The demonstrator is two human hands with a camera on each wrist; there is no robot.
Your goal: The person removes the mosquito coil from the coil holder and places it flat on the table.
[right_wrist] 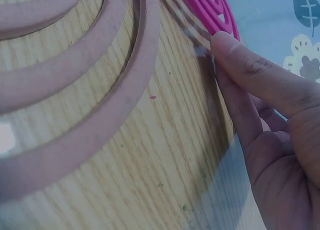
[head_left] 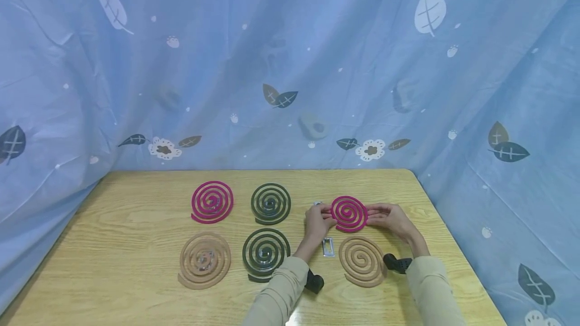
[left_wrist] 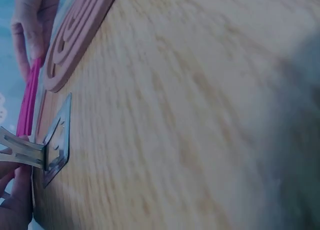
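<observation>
A pink mosquito coil is held by its edges between both hands over the right part of the table. My left hand pinches its left edge, and my right hand pinches the right edge between thumb and fingers. In the left wrist view the coil appears edge-on, raised off the wood. A metal coil stand lies near the left hand; a second stand shows partly behind that hand. Closer to me, a brown coil lies below the held one.
To the left, another pink coil, two dark green coils and a second brown coil sit over metal stands on the wooden table. A blue patterned cloth hangs behind and at both sides.
</observation>
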